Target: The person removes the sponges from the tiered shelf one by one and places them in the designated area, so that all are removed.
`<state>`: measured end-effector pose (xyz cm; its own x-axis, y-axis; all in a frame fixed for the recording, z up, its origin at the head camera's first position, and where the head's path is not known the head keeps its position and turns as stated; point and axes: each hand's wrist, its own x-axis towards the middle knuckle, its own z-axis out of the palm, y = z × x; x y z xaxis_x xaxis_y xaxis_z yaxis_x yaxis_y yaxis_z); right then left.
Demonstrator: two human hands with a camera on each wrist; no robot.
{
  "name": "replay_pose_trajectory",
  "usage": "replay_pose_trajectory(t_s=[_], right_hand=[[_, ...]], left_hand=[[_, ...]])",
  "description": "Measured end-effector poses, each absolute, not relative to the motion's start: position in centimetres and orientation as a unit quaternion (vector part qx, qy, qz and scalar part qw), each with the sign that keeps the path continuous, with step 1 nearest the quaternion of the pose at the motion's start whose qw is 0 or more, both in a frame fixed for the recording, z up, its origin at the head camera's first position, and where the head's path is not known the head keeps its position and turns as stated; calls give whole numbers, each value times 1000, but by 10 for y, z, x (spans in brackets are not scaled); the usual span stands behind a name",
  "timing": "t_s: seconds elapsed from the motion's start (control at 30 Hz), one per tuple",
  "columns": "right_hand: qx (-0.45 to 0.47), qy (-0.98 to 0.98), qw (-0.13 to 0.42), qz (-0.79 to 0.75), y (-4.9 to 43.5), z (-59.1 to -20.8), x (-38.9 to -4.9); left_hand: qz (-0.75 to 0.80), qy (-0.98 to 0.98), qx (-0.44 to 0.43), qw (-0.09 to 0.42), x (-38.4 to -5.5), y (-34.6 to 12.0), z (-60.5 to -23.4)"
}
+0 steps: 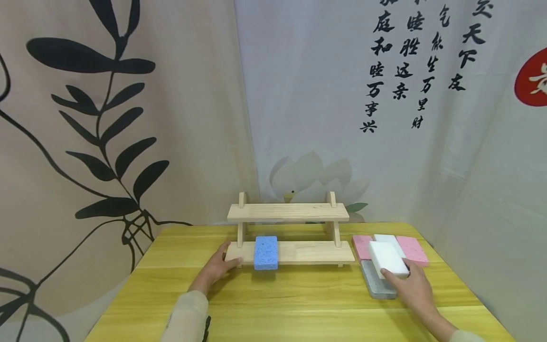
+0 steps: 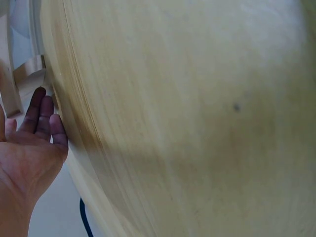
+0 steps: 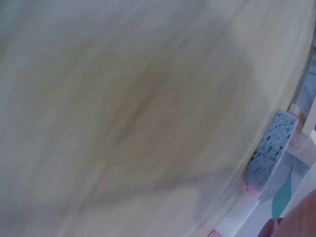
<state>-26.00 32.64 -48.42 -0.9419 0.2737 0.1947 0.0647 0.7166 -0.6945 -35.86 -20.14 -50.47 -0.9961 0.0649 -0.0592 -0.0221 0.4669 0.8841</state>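
Note:
A two-tier wooden display shelf (image 1: 288,212) stands on the table. My left hand (image 1: 215,267) grips the left end of its lower board, thumb at the front edge and fingers behind. In the left wrist view, the left hand's palm and fingers (image 2: 44,116) show beside the shelf's end. A blue sponge (image 1: 266,252) lies on the lower board, its front sticking out over the edge. On the right, my right hand (image 1: 413,287) pinches a white block-shaped sponge (image 1: 388,258) above a grey sponge (image 1: 378,287). The right wrist view shows little of this hand.
Behind the grey sponge lie a pink sponge (image 1: 362,246), another white sponge (image 1: 386,238) and a second pink sponge (image 1: 412,249), side by side. The yellow wooden table (image 1: 299,304) meets printed cloth walls (image 1: 205,118) at the back and right.

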Motion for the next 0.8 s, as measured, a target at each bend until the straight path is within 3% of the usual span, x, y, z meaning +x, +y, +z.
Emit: replay_pose_trajectory(t_s=[0.4, 0.8], right_hand=[[-105, -913, 158, 361, 356, -495, -251], [-127, -921, 102, 352, 374, -501, -252]], left_hand=[[517, 855, 10, 46, -360, -202, -507], [524, 850, 14, 47, -360, -203, -510]])
